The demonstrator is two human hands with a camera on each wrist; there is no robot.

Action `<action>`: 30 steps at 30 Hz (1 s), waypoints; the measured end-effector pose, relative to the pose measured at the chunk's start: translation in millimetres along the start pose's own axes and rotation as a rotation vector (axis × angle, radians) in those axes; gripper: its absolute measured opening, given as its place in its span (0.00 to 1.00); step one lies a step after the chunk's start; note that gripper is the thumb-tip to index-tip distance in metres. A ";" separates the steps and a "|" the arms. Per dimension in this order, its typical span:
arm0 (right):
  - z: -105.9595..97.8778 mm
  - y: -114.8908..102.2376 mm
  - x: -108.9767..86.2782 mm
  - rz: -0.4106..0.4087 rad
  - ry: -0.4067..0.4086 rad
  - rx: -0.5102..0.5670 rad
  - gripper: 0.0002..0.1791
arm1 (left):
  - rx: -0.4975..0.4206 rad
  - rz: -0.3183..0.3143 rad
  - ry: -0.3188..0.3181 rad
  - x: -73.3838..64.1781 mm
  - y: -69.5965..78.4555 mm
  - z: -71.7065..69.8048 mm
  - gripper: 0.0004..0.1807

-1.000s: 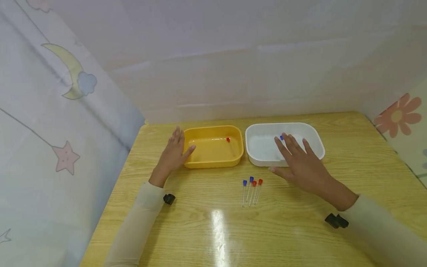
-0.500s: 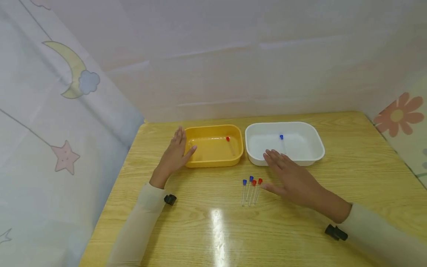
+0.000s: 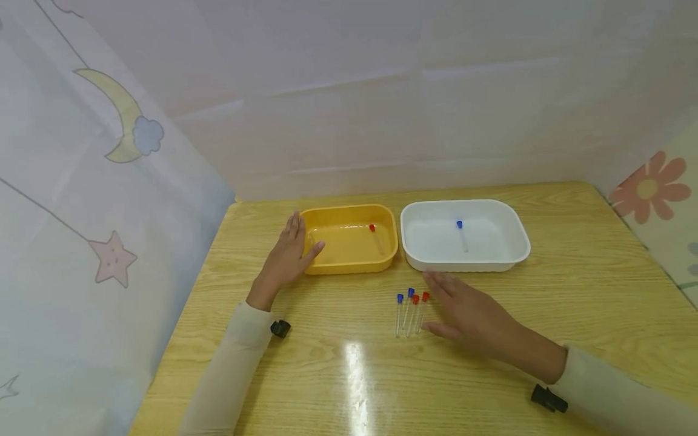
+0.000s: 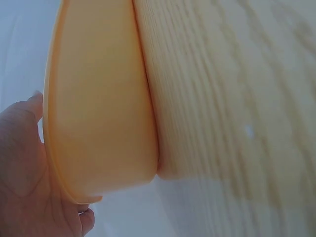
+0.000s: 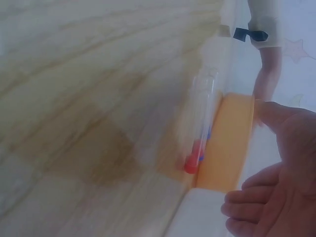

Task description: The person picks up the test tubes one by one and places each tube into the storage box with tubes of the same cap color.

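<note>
My left hand [image 3: 283, 257] rests against the left end of a yellow tray [image 3: 349, 268], fingers straight along its outer side and thumb over the rim. In the left wrist view that hand [image 4: 29, 168] lies by the rim of the tray [image 4: 98, 108]. My right hand [image 3: 474, 312] hovers just right of several clear test tubes, fingers extended, thumb apart, holding nothing. Two of these have blue caps [image 3: 400, 298] and two have red caps [image 3: 425, 297]; in the right wrist view a red cap [image 5: 191, 164] shows below the palm's level.
A white tray [image 3: 463, 266] stands right of the yellow one, with a blue-capped test tube [image 3: 463, 236] inside. One red-capped test tube [image 3: 376, 239] lies in the yellow tray. Wooden tabletop [image 3: 316, 363] extends in front; printed cloth walls [image 3: 349, 121] enclose the back and sides.
My right hand has drawn back from over the white tray, down and left to beside the loose test tubes, uncovering the blue-capped one inside. The left hand stays at the yellow tray.
</note>
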State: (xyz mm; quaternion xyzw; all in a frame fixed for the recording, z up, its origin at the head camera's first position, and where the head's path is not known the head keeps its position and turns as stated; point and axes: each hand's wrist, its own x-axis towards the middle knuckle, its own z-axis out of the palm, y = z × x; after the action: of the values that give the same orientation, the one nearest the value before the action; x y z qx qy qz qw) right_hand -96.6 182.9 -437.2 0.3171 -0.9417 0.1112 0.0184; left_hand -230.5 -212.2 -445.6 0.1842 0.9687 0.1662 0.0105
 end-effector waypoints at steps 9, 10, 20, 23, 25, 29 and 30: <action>3.3 0.3 -1.0 -0.005 -0.011 -0.014 0.49 | 0.078 -0.022 -0.005 1.3 0.2 4.9 0.54; 3.4 0.2 -0.8 -0.007 -0.013 -0.016 0.49 | 0.092 -0.023 -0.005 1.3 0.2 4.9 0.54; 8.8 0.0 -1.8 -0.009 -0.015 -0.015 0.50 | 0.123 -0.036 -0.031 1.1 3.1 1.7 0.56; 10.2 -0.5 -1.8 -0.005 -0.026 -0.009 0.50 | 0.117 -0.042 -0.030 1.1 3.9 1.0 0.56; 10.8 -0.7 -1.5 -0.002 -0.043 -0.008 0.51 | 0.121 -0.043 -0.028 1.4 3.8 1.0 0.56; 11.2 -0.2 -0.3 0.003 -0.067 -0.004 0.52 | 0.123 -0.042 -0.026 2.3 2.9 1.6 0.57; 11.2 0.1 0.0 0.004 -0.071 -0.003 0.53 | 0.123 -0.042 -0.028 2.5 2.8 1.7 0.57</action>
State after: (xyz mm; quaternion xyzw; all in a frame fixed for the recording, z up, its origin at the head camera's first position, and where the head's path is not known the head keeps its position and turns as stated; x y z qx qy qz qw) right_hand -96.2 180.5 -448.1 0.3188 -0.9426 0.0986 -0.0150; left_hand -231.7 -208.3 -446.2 0.1662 0.9805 0.1037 0.0165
